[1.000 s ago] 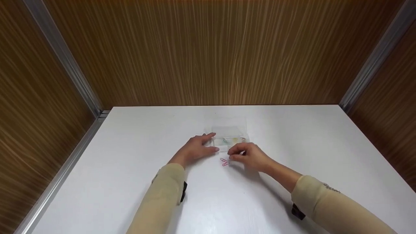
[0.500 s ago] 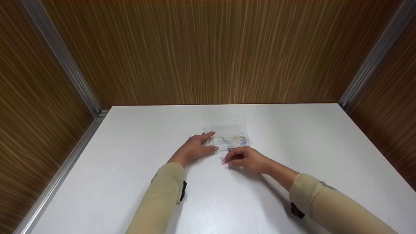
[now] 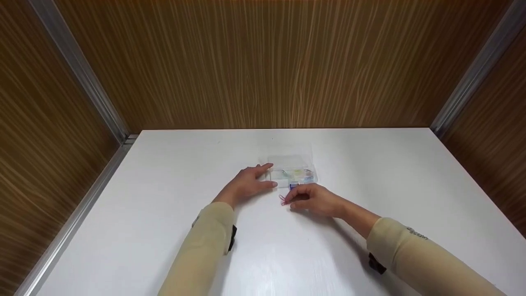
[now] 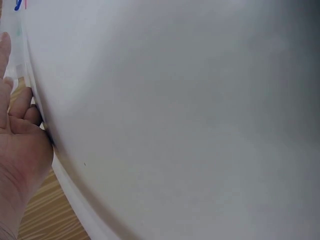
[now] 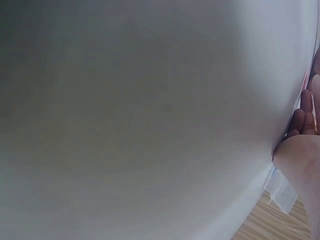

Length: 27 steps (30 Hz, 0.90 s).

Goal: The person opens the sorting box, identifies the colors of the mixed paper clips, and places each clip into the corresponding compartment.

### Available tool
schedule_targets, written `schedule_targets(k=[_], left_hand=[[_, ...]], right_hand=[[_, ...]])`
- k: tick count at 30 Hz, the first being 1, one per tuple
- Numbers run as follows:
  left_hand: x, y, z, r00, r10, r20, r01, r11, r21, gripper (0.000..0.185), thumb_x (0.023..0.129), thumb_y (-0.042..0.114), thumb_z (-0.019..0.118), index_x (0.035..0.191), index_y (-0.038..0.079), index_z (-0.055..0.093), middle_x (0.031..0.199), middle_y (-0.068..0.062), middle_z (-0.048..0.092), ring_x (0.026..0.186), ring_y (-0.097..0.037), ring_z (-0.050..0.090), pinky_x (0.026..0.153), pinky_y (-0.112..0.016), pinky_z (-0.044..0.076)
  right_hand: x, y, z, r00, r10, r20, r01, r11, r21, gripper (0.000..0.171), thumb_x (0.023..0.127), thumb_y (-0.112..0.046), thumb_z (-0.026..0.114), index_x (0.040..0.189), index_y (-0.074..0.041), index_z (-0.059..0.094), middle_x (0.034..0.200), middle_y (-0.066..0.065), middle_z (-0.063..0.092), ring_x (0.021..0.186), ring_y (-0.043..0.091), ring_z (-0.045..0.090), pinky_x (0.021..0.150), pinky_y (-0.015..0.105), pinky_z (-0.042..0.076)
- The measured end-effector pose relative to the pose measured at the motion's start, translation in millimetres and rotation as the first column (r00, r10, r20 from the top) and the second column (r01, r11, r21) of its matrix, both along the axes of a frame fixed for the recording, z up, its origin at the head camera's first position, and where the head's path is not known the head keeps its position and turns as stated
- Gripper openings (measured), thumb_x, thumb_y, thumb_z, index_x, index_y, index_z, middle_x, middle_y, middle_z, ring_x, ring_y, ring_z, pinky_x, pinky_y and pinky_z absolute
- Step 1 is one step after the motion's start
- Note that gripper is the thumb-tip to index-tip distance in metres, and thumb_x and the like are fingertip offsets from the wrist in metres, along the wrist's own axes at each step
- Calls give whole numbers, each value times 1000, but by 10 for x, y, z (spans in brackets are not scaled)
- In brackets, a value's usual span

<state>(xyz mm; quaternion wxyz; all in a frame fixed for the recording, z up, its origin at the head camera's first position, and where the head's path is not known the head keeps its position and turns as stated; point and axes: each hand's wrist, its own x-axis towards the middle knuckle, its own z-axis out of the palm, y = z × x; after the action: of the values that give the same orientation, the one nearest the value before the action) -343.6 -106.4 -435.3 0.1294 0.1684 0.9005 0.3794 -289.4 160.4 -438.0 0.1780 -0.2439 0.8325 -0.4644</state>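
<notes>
In the head view, a clear plastic box (image 3: 282,183) stands with its lid (image 3: 289,154) raised at the back. Small coloured items, some of them paper clips, lie in its compartments. My left hand (image 3: 246,185) rests against the box's left end, thumb and index finger extended, one at the front and one farther back. In front of the box, pink paper clips (image 3: 283,200) lie on the white table. My right hand (image 3: 314,199) is bent over them, its index fingertip touching them. Whether thumb and finger pinch a clip is too small to tell. Both wrist views show mostly tabletop.
The white table (image 3: 164,230) ends at a wood-grain panel (image 3: 263,65) at the back. Similar panels and metal rails (image 3: 78,230) stand at the sides. Something dark blue (image 3: 293,186) shows at the box's front, just beyond my right fingers.
My right hand has come down from the box's front edge to the pink paper clips. The clips have turned slightly under its fingertips. My left hand has stayed on the box.
</notes>
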Motion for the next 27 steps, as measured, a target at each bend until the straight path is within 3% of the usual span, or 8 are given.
schedule_targets(k=[7, 16, 23, 27], left_hand=[[4, -13, 0, 1000, 15, -1, -15, 1000, 11, 73, 97, 55, 73, 162, 39, 45, 169, -6, 39, 159, -27, 28, 128, -48, 21], [-10, -3, 5, 999, 31, 20, -31, 1000, 1, 74, 97, 56, 73, 163, 41, 43, 170, -4, 38, 159, -28, 27, 128, -50, 20], [-4, 7, 7, 1000, 23, 14, -23, 1000, -11, 73, 97, 56, 72, 163, 41, 43, 170, -3, 37, 159, -27, 27, 128, -49, 20], [11, 3, 8, 1000, 20, 14, -20, 1000, -4, 74, 97, 55, 72, 163, 40, 42, 170, -3, 38, 159, -27, 27, 128, -49, 20]], right_hand=[[9, -27, 17, 999, 3, -42, -1, 999, 42, 15, 98, -12, 78, 113, -12, 80, 115, 0, 77, 110, 20, 63, 94, 26, 49], [10, -51, 5, 989, 53, -136, -39, 994, 104, 23, 98, -11, 78, 121, -14, 81, 120, 1, 75, 116, 22, 65, 99, 32, 52], [11, -48, -7, 984, 66, -168, -50, 994, 93, 15, 96, -10, 80, 111, -13, 83, 110, 0, 75, 107, 20, 64, 93, 27, 51], [21, -48, -13, 988, 58, -145, -47, 996, 76, 18, 96, -11, 81, 114, -12, 82, 112, 0, 75, 108, 19, 65, 92, 24, 52]])
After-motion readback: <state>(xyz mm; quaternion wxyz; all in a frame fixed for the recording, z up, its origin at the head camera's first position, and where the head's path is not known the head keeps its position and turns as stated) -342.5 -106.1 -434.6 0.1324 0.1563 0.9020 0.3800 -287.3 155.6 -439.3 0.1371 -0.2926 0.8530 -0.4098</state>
